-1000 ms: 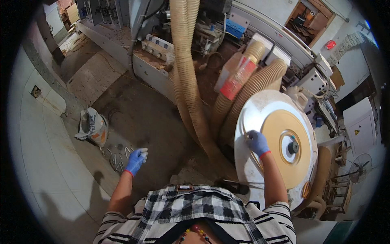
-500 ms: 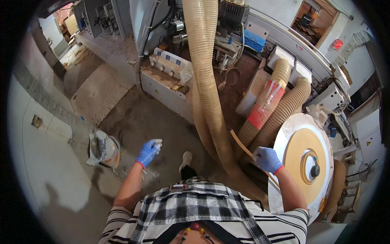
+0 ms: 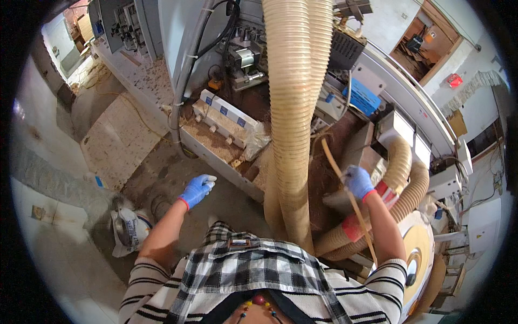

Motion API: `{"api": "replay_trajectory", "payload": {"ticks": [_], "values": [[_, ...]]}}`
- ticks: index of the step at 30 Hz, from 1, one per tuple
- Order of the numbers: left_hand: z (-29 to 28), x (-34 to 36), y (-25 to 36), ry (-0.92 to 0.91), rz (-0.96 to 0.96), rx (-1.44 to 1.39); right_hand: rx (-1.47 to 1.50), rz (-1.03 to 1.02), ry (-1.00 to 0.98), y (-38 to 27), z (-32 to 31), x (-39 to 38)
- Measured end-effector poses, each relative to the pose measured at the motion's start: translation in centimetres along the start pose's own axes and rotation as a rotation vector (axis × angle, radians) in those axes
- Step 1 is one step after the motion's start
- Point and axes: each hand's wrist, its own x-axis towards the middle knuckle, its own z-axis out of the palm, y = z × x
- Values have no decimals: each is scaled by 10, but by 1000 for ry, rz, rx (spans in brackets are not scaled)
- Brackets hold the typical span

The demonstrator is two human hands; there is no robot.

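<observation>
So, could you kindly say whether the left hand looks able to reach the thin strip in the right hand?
Probably not straight across: the left hand appears empty, but in this view the thick ribbed hoses come between it and the thin strip in the right hand.

Hose pair blocks a straight crossing between left hand and right hand. Left: passage over the floor between bag and machine base. Right: narrow slot, hose pair to thin strip; bent hoses crowd the outer side.
</observation>
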Motion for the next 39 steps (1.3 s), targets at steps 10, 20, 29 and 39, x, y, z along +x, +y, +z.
{"api": "replay_trajectory", "payload": {"ticks": [10, 20, 29, 39], "values": [[-45, 301, 132, -112, 593, 498, -330, 29, 476, -49, -63, 255], [86, 449, 299, 165, 1135, 1156, -54, -197, 554, -3, -32, 396], [209, 607, 302, 197, 843, 1415, 2, -370, 646, -21, 0, 397], [109, 441, 245, -334, 1297, 1257, 97, -242, 697, 24, 13, 391]]}}
